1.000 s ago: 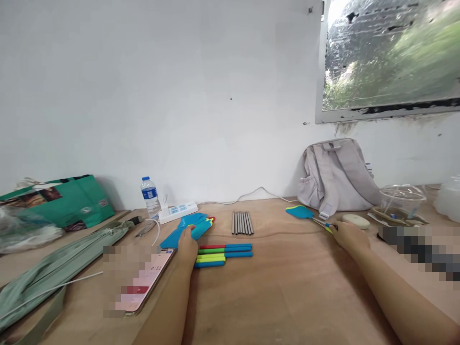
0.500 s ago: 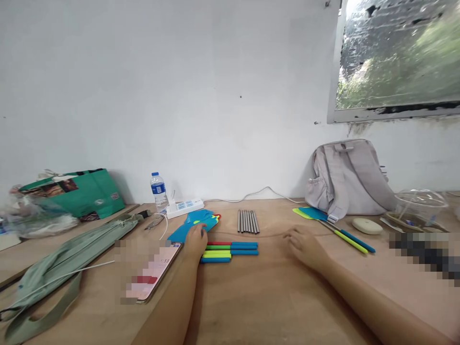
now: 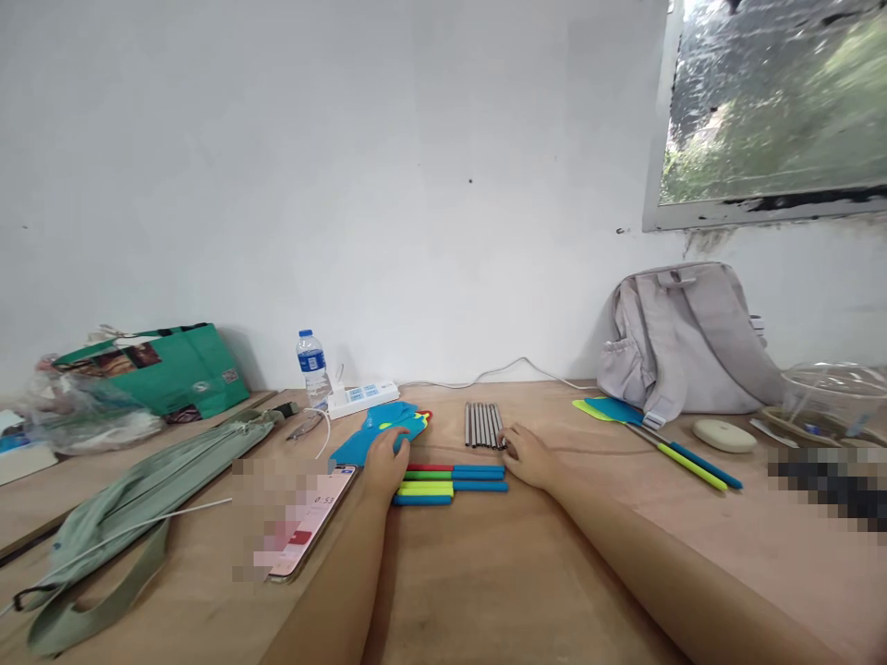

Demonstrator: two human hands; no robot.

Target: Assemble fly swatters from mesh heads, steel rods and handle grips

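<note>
My left hand (image 3: 386,459) rests on a stack of blue silicone spatula heads (image 3: 378,427) with green and red edges, fingers pressed onto them. My right hand (image 3: 525,454) lies on the wooden table (image 3: 527,563) with its fingertips at the near end of a row of several metal rods (image 3: 483,424). Between both hands lie several coloured handles (image 3: 450,483), blue with red, green and yellow ends, side by side. Two assembled spatulas (image 3: 651,438), one blue and one yellow-green, lie to the right by the backpack.
A grey backpack (image 3: 683,342) leans on the wall at right, with a white oval object (image 3: 724,435) and a clear plastic bowl (image 3: 832,392) beside it. A phone (image 3: 311,522), green pouch (image 3: 139,489), water bottle (image 3: 312,367), power strip (image 3: 364,398) and green bag (image 3: 159,369) sit left.
My right hand let go of the spatula at the right, leaving it by the backpack, and moved left to the metal rods. My left hand stayed on the spatula heads.
</note>
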